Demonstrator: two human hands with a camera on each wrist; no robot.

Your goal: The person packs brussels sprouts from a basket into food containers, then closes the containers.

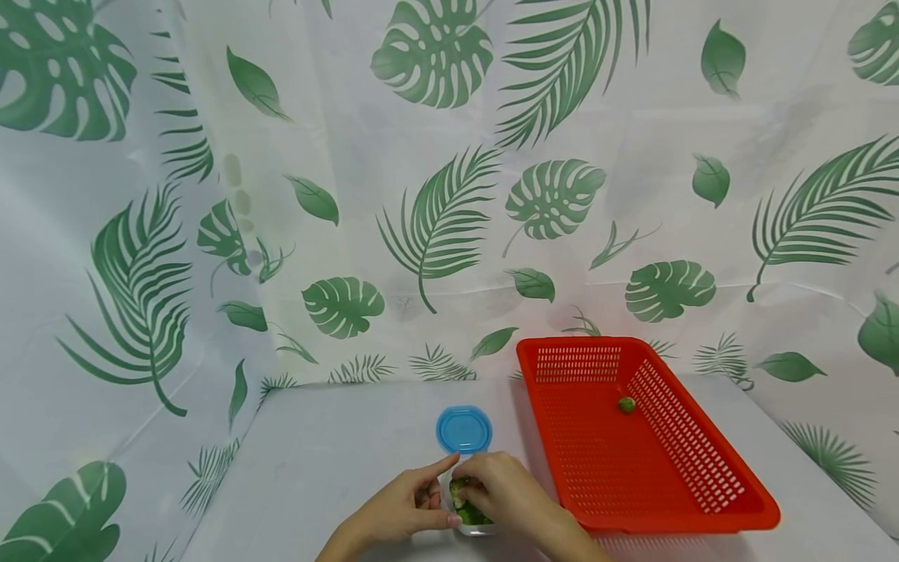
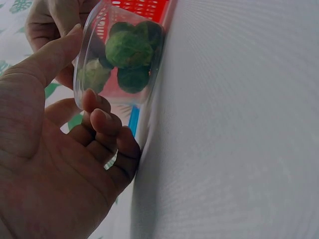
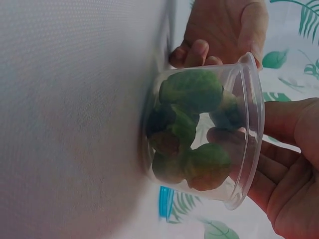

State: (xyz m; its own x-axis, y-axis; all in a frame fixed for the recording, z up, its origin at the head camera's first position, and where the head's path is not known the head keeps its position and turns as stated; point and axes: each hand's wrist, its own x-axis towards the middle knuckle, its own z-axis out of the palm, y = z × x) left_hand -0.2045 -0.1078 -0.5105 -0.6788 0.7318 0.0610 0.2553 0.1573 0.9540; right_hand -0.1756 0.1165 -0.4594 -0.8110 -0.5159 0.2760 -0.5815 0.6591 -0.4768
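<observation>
A clear plastic container (image 1: 477,531) with several green Brussels sprouts (image 3: 192,92) in it stands on the white table. My left hand (image 1: 396,506) holds the container from its left, the thumb at the rim and the other fingers bent along the side. From the right, my right hand (image 1: 511,493) reaches over the rim (image 3: 257,134), its fingertips inside. Between its thumb and fingers is a paler sprout (image 1: 456,490), which it seems to pinch; the hand partly covers it. Through the clear wall, more sprouts (image 2: 128,50) show lying lower down.
Just behind the container lies a blue lid (image 1: 463,429). A large red slotted basket (image 1: 604,468) stands to the right, with a single sprout (image 1: 627,404) near its far right corner. A leaf-patterned sheet (image 1: 435,234) hangs behind and beside the table.
</observation>
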